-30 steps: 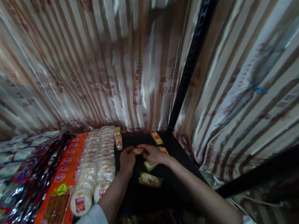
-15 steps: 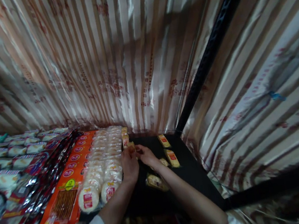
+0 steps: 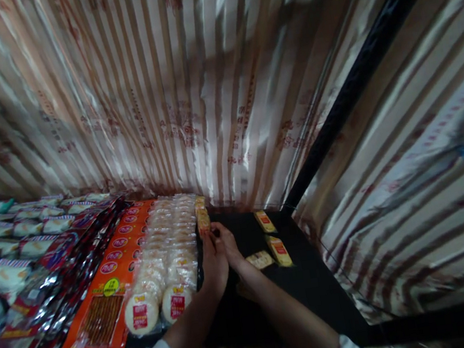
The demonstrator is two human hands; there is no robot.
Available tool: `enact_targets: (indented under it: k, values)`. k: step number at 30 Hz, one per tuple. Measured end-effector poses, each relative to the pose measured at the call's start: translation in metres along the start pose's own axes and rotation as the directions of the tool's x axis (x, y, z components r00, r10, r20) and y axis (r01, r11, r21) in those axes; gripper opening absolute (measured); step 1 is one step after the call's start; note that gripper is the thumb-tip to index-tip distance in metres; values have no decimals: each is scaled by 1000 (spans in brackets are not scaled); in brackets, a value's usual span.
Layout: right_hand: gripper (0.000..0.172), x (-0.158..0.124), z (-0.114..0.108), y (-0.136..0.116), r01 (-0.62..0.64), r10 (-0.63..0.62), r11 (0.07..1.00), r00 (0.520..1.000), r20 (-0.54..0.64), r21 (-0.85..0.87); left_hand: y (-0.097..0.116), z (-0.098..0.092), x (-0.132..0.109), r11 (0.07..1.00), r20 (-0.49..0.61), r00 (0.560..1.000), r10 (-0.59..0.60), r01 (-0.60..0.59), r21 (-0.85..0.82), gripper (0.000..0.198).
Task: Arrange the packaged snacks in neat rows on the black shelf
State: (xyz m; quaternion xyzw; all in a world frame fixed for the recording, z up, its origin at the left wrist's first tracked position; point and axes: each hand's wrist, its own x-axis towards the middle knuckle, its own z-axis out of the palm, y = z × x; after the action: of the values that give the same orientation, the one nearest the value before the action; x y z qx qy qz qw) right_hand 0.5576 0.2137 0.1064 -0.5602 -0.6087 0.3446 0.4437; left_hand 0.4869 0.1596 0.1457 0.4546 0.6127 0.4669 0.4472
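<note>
My left hand [image 3: 214,264] and my right hand [image 3: 227,243] meet at the near end of a short row of small yellow snack packs [image 3: 201,206]. Fingers of both are closed round the nearest snack pack [image 3: 204,224], which is partly hidden by them. Just left of my left hand run two rows of round white crackers in clear wrappers [image 3: 177,303]. Beyond my right forearm lie loose yellow packs with red labels, one farther back [image 3: 265,221] and one nearer [image 3: 279,250]. A pale pack [image 3: 259,260] lies beside the nearer one, close to my forearm.
All this stands on a black shelf [image 3: 305,285]. Orange bags of stick snacks [image 3: 104,321], dark shiny packets [image 3: 62,281] and white wrapped snacks [image 3: 10,280] fill the left. Striped plastic sheeting [image 3: 201,85] hangs behind; a black post [image 3: 342,93] rises at the right.
Both hands have brought the yellow pack down against the near end of the row. The view has shifted slightly, and my right forearm now covers most of the nearest loose pack.
</note>
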Motion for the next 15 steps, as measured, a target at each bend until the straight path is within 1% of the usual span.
enact_targets:
  k: [2, 4, 7, 10, 12, 15]
  values:
    - [23, 2, 2, 2, 11, -11, 1000, 1000, -4, -20, 2, 0, 2, 999, 8, 999, -52, 52, 12, 49]
    - [28, 3, 5, 5, 13, -14, 998, 1000, -16, -54, 2, -1, 5, 997, 4, 998, -69, 69, 21, 49]
    - [38, 7, 8, 10, -7, 2, 996, 999, -53, -93, 0, -2, 6, 998, -4, 998, -61, 61, 20, 49]
    - [43, 12, 10, 14, -38, 32, 997, 995, -92, -67, -2, -2, 5, 1000, -12, 1000, -25, 25, 13, 50]
    - [44, 15, 11, 15, -31, 28, 999, 997, -73, -36, -3, -2, 4, 1000, -3, 1000, -7, 7, 18, 51]
    - [43, 18, 14, 13, -16, 16, 1000, 1000, -8, -13, -2, -2, 4, 999, 28, 999, -34, 33, 31, 52]
